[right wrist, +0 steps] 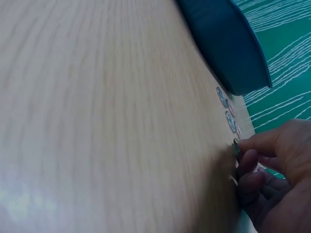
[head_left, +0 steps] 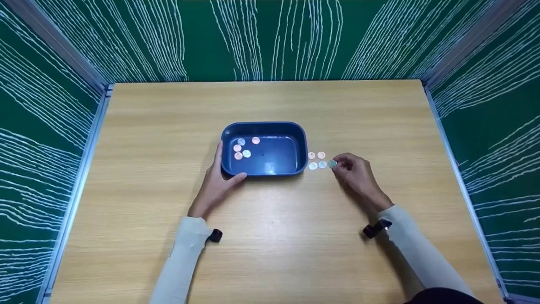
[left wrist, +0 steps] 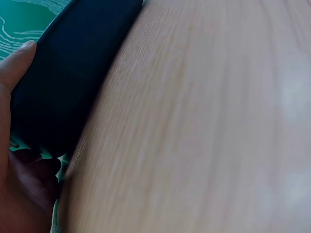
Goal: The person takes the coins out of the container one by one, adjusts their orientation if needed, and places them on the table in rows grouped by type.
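Note:
A dark blue rectangular plastic tub (head_left: 270, 169) sits on the table, and my left hand (head_left: 219, 181) grips its near left corner. The thumb lies at the near rim while the fingers run along the left wall; the left wrist view shows the hand (left wrist: 19, 179) against the tub's side (left wrist: 73, 73). Several small pink and bluish coin-like discs (head_left: 247, 153) lie in the tub's left part. My right hand (head_left: 356, 171) pinches a green coin-like disc (head_left: 332, 164) by its edge, low at the table. Two pink discs (head_left: 321, 155) and two pale bluish discs (head_left: 312, 166) lie between it and the tub.
The wooden table (head_left: 270, 245) meets green walls (head_left: 202, 42) with white wavy lines at the back and both sides. Metal frame posts (head_left: 460, 177) edge it left and right. A dark rounded thing (head_left: 443, 296) shows at the bottom right.

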`<state>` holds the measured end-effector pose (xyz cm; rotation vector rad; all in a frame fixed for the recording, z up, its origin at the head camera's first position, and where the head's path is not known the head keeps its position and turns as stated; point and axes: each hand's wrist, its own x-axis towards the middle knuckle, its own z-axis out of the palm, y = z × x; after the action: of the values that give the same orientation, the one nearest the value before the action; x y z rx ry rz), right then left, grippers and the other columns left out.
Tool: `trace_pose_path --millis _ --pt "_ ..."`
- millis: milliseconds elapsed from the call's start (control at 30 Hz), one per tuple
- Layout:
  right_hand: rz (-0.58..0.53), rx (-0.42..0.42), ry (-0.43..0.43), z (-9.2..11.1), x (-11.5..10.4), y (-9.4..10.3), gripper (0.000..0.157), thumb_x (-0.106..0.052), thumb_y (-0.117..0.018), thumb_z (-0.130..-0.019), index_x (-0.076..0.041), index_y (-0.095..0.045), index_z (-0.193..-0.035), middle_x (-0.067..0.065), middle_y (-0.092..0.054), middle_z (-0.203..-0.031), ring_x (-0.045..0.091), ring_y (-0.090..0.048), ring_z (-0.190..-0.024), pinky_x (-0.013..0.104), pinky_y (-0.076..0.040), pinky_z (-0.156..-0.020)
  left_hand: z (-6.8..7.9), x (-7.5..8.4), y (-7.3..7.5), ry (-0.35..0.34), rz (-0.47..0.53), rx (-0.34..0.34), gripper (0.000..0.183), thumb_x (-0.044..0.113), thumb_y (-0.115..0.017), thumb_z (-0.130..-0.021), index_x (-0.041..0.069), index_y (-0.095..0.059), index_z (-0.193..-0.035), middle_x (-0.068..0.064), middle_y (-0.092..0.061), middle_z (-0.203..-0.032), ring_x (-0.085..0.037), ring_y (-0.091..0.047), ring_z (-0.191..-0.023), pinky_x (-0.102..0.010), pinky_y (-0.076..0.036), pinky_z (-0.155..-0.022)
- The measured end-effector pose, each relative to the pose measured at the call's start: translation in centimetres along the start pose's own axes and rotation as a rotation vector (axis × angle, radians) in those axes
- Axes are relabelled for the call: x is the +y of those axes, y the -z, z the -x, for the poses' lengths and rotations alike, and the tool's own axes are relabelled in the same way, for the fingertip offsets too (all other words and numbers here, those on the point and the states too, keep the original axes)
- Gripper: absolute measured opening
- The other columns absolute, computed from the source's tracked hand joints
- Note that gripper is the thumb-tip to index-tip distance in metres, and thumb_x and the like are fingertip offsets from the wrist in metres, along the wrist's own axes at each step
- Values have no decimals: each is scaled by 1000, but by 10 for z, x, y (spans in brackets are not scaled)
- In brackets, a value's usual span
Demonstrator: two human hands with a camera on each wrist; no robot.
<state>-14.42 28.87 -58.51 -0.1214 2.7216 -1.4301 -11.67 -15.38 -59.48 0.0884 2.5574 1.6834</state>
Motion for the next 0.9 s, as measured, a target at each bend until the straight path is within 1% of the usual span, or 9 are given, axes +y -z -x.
trace_pose_path --millis 67,233,333,467,567,767,900 --pt "11 -1 6 0 0 0 17 3 -75 -100 3 -77 -118 16 -75 -101 22 -65 -89 16 -49 -74 0 -1 0 -2 -3 -2 120 42 -88 -95 33 -3 -179 -10 -20 -183 -35 -31 -164 -57 -25 -132" --pt "31 16 51 0 2 0 18 6 -77 -97 5 -78 -116 16 -76 -97 22 -65 -88 15 -47 -74 2 0 0 -2 1 1 120 41 -89 -95 37 -3 -179 -11 -23 -182 -34 -33 -163 -55 -26 -132" --pt "37 31 70 0 3 -1 18 8 -76 -97 6 -78 -115 17 -75 -97 22 -64 -88 15 -46 -75 2 1 0 -13 2 3 120 41 -89 -95 37 -4 -179 -12 -24 -182 -34 -34 -163 -55 -26 -132" --pt "33 38 70 2 3 -1 16 9 -73 -98 6 -78 -113 18 -76 -98 22 -65 -88 14 -46 -75 1 0 0 -22 -4 1 119 41 -88 -95 34 -4 -179 -13 -23 -182 -35 -33 -163 -56 -25 -132" --pt "32 40 64 3 4 0 16 9 -72 -98 6 -79 -112 19 -76 -98 22 -65 -87 15 -46 -74 1 -1 0 -16 -8 3 119 41 -88 -95 34 -4 -179 -14 -24 -182 -35 -33 -163 -55 -26 -132" --pt "26 49 52 3 3 1 16 8 -72 -99 5 -79 -112 19 -75 -99 18 -64 -87 15 -47 -74 0 -2 -1 -2 -11 2 120 43 -88 -94 36 -3 -179 -15 -24 -181 -36 -35 -162 -56 -27 -132" --pt "-3 50 44 3 -3 1 15 7 -75 -99 5 -79 -113 20 -77 -101 15 -66 -89 13 -49 -76 0 -2 -1 -1 -13 -1 120 44 -88 -95 36 -3 -179 -16 -25 -181 -37 -35 -162 -56 -27 -132"
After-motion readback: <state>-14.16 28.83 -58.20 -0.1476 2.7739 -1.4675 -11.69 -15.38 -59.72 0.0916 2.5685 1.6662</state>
